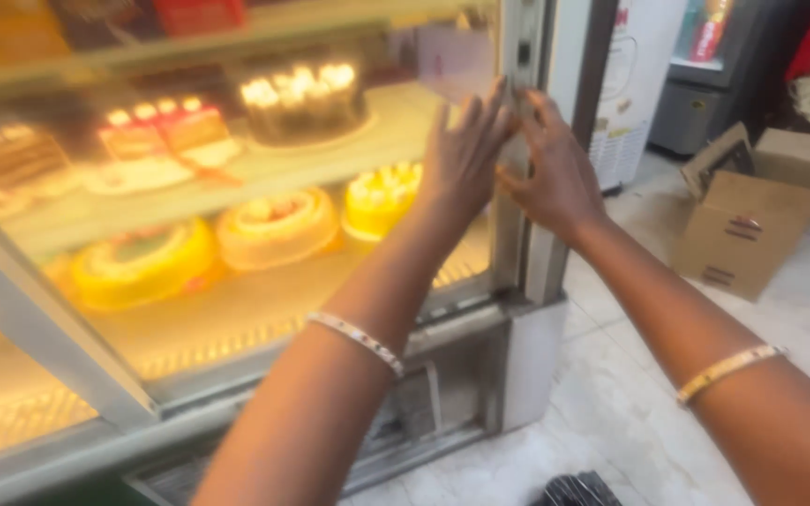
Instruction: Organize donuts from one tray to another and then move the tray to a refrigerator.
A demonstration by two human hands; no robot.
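A glass cake display case fills the left of the head view. My left hand lies flat with fingers spread against the glass near the case's right edge. My right hand presses on the grey metal corner post of the case, fingers pointing up. The two hands almost touch at the fingertips. Neither holds anything. Each wrist wears a bracelet. Inside, yellow round cakes sit on the lower shelf and darker decorated cakes on the upper shelf.
An open cardboard box stands on the pale tiled floor to the right. A white appliance and a glass-door fridge stand behind it. A dark ribbed object lies at the bottom edge.
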